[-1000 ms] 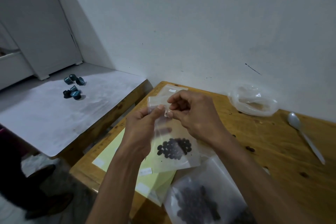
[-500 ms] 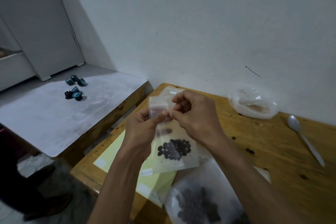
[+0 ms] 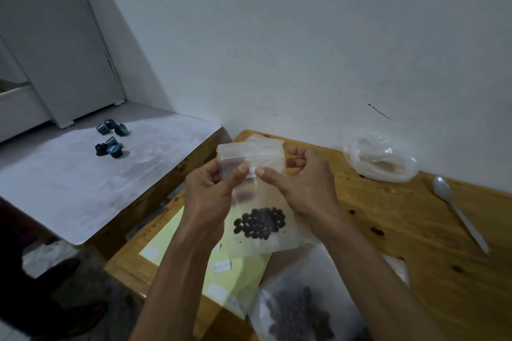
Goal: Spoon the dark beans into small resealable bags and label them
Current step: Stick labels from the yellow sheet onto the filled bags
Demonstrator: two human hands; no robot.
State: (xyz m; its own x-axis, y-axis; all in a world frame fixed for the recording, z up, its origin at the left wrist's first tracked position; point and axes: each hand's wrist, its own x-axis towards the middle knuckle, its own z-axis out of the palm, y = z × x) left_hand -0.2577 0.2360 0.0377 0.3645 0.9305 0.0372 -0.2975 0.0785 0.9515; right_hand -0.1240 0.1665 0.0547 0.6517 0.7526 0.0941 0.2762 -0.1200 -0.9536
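So the small resealable bag (image 3: pixel 257 199) is held up in the air over the wooden table (image 3: pixel 415 243), roughly upright, with a clump of dark beans (image 3: pixel 260 223) sitting at the bottom of it. There's a tiny white label (image 3: pixel 252 173) on the front just under the seal strip, and both thumbs are pressed right at it, almost touching each other. The left hand (image 3: pixel 207 196) pinches the bag from its left edge, thumb in front and fingers behind the plastic. The right hand (image 3: pixel 302 183) does the same from the right edge, with its curled fingers showing behind the top of the bag. The hands are close together, both clamped on that one bag.

Below it on the table lies a pale yellow sticker sheet (image 3: pixel 235 282) with a few white labels left on it. Just right of that, near the bottom edge, is a bigger clear bag of beans (image 3: pixel 302 310), a bit blurry. More empty bags seem to be stacked behind the held one, hard to tell how many.

Further out, by the wall, there's a crumpled clear plastic bag (image 3: pixel 379 159), and right of it a white plastic spoon (image 3: pixel 457 210) lying flat. A few loose beans dot the wood. Off to the left is a separate grey-topped table (image 3: pixel 83 188) with a little cluster of dark teal capsules (image 3: pixel 110 138).
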